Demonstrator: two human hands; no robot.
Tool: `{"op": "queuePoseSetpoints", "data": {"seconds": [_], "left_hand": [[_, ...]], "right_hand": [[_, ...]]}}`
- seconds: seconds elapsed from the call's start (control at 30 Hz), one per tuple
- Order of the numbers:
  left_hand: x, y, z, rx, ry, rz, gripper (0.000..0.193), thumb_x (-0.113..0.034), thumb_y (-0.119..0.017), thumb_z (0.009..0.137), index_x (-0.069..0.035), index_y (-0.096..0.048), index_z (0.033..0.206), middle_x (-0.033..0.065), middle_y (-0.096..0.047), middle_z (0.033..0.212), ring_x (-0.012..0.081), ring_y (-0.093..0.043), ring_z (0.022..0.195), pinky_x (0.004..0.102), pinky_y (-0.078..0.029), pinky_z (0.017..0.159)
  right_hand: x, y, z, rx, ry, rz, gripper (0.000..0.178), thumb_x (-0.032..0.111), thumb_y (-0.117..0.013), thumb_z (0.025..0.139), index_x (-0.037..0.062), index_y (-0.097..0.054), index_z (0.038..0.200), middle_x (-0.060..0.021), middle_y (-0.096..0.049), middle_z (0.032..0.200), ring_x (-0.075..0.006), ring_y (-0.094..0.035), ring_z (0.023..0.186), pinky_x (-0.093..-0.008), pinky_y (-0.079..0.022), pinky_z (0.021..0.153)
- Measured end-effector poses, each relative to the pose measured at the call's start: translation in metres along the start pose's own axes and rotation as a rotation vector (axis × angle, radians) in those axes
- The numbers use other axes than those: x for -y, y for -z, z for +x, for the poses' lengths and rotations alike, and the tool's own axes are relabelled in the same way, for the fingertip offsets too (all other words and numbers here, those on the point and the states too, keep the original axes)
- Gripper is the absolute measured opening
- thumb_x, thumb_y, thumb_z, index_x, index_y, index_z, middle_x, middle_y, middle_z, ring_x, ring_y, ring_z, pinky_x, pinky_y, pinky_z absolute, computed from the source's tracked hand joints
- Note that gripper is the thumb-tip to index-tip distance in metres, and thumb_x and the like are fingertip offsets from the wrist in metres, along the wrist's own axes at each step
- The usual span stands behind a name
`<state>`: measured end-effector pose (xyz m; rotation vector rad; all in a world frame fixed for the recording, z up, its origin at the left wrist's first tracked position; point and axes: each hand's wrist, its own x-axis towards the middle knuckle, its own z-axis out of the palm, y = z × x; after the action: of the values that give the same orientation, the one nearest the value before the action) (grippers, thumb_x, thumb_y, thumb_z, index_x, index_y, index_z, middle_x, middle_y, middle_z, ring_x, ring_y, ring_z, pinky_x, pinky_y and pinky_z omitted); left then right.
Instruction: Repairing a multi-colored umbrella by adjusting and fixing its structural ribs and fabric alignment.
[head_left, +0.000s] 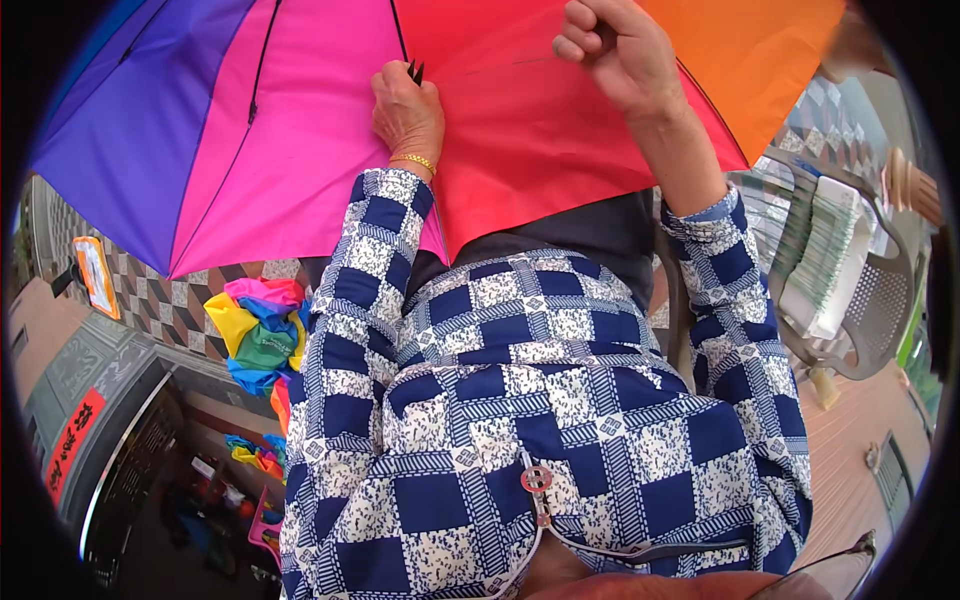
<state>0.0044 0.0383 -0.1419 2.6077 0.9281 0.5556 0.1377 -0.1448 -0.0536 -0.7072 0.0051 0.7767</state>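
A rainbow umbrella canopy (320, 140) spreads open across my lap, with purple, pink, red and orange panels and thin black ribs. My left hand (410, 118) is closed at the seam between the pink and red panels, where a black rib (399, 30) runs down to it. A small black piece with two pointed tips (415, 72) sticks out of its fingers; its kind is unclear. Above the red panel, my right hand (625, 55) is raised with curled fingers pressed together. Whatever those fingers hold, if anything, is too small to make out.
Crumpled multicoloured cloth (265, 335) lies left of my arm, with more coloured cloth (255, 452) below it. On the right, a grey plastic chair (880, 305) carries a stack of pale, green-edged pieces (825, 260). An orange-framed sign (97, 278) stands at far left.
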Motion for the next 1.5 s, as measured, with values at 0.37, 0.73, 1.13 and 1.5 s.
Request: {"op": "queuePoseSetpoints", "data": {"seconds": [0.37, 0.73, 1.13, 1.5], "left_hand": [[0.016, 0.025, 0.013, 0.197, -0.299, -0.183, 0.011, -0.010, -0.063, 0.076, -0.008, -0.060, 0.086, 0.0119, -0.056, 0.086, 0.0307, -0.059, 0.079, 0.0401, -0.049, 0.066], [-0.004, 0.064, 0.045, 0.526, 0.166, -0.733, 0.015, -0.014, -0.066, 0.080, 0.001, -0.063, 0.080, -0.0041, -0.058, 0.070, 0.0027, -0.049, 0.068, 0.0187, -0.043, 0.061], [0.013, 0.050, 0.039, 0.535, 0.460, -1.174, 0.008, -0.011, -0.064, 0.083, -0.005, -0.061, 0.085, -0.0031, -0.050, 0.063, 0.0066, -0.045, 0.052, 0.0207, -0.033, 0.046], [0.006, 0.043, 0.034, 0.458, 0.592, -1.353, 0.006, -0.009, -0.062, 0.083, -0.006, -0.057, 0.082, 0.0018, -0.057, 0.068, 0.0099, -0.047, 0.050, 0.0232, -0.035, 0.044]], "right_hand": [[0.018, 0.001, 0.001, 0.403, 0.090, 0.229, 0.005, 0.013, -0.048, 0.092, 0.0084, -0.051, 0.092, -0.0011, -0.052, 0.069, -0.0120, -0.050, 0.057, -0.0263, -0.043, 0.053], [-0.115, -0.003, 0.025, 0.341, 0.451, -1.579, 0.017, 0.008, -0.055, 0.078, 0.0044, -0.064, 0.092, -0.0130, -0.064, 0.087, -0.0282, -0.062, 0.084, -0.0370, -0.049, 0.074], [-0.142, -0.007, 0.036, -0.055, 0.183, -0.793, 0.011, 0.006, -0.059, 0.077, 0.0013, -0.066, 0.085, -0.0042, -0.065, 0.077, -0.0126, -0.059, 0.073, -0.0265, -0.048, 0.069], [-0.135, -0.013, 0.028, -0.057, 0.127, -0.298, 0.011, 0.001, -0.052, 0.085, 0.0007, -0.061, 0.091, -0.0080, -0.064, 0.092, -0.0147, -0.060, 0.083, -0.0268, -0.049, 0.079]]}}
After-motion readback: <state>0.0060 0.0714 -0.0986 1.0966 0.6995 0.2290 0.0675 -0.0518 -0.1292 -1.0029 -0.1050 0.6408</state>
